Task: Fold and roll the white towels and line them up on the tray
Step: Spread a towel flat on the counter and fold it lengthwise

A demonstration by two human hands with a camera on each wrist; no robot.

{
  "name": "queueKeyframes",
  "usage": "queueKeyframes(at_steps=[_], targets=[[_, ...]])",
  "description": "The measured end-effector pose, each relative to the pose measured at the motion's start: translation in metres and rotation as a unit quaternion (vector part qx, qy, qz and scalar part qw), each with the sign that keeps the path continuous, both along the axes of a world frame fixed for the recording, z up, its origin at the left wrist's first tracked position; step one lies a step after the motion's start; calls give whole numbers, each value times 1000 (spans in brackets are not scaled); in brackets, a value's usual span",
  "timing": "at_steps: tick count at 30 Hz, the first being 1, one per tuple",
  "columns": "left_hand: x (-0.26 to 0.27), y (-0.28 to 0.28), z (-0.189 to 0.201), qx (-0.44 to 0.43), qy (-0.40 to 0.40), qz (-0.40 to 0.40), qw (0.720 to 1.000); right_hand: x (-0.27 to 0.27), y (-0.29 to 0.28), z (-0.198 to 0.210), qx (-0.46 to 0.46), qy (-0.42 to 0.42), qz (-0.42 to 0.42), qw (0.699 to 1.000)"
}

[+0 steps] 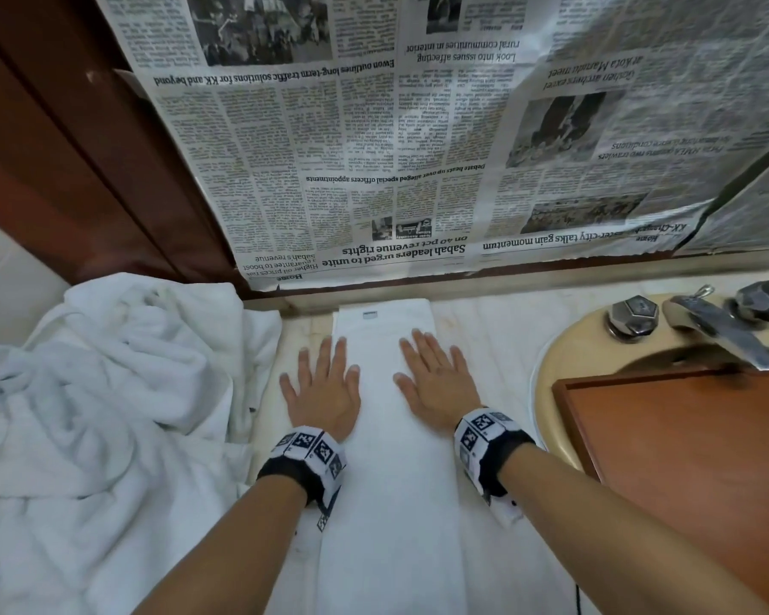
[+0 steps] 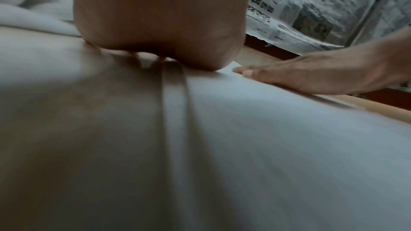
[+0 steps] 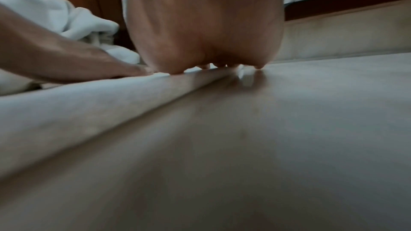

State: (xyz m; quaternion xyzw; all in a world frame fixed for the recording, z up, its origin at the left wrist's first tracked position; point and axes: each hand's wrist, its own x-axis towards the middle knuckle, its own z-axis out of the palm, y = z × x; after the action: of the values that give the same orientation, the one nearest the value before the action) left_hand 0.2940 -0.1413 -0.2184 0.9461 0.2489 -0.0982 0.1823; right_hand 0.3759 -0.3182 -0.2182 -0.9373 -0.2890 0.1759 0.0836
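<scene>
Both hands flat, fingers straight – left hand [image 1: 322,389] on the folded towel's [image 1: 387,472] left edge, right hand [image 1: 436,379] on its right. Tray [image 1: 693,459] sits over the sink, right side. Wrist views show only blurry cloth.

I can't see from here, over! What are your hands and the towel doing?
Left hand and right hand flat on folded towel. Not rolled. Tray bare, unobstructed.

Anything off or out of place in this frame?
The wooden tray sits over the sink basin, partly under the faucet. A heap of unfolded white towels lies left. The folded towel looks straight.
</scene>
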Motion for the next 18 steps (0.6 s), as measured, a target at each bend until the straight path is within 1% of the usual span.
queueKeyframes(at_steps=[3, 4, 5, 7, 8, 9, 12, 13, 15, 16, 18], targets=[[2, 10, 3, -14, 2, 17, 1000, 10, -1, 4, -3, -3, -60, 998], [1, 8, 6, -22, -7, 13, 1000, 7, 0, 7, 3, -16, -51, 999], [-1, 5, 9, -28, -18, -1, 999, 0, 1, 10, 7, -27, -20, 999], [-8, -4, 10, -27, -25, -52, 998, -17, 1, 10, 8, -20, 54, 998], [-12, -7, 9, -22, -16, -70, 997, -24, 0, 9, 0, -13, 66, 998], [-15, -9, 8, -17, -8, -76, 997, -25, -2, 8, -13, -10, 59, 998], [-25, -7, 10, -17, 16, -44, 999, -23, -11, 12, -43, 18, -34, 998], [-32, -8, 12, -19, 26, -37, 999, -27, -16, 13, -39, 20, -52, 998], [-51, -17, 15, -21, 41, -40, 998, -51, -24, 14, 5, -25, -40, 999], [-63, -22, 16, -19, 48, -47, 998, -71, -29, 15, 25, -47, -23, 998], [-89, -30, 14, -8, 51, -62, 997, -116, -41, 10, 48, -64, 10, 997]])
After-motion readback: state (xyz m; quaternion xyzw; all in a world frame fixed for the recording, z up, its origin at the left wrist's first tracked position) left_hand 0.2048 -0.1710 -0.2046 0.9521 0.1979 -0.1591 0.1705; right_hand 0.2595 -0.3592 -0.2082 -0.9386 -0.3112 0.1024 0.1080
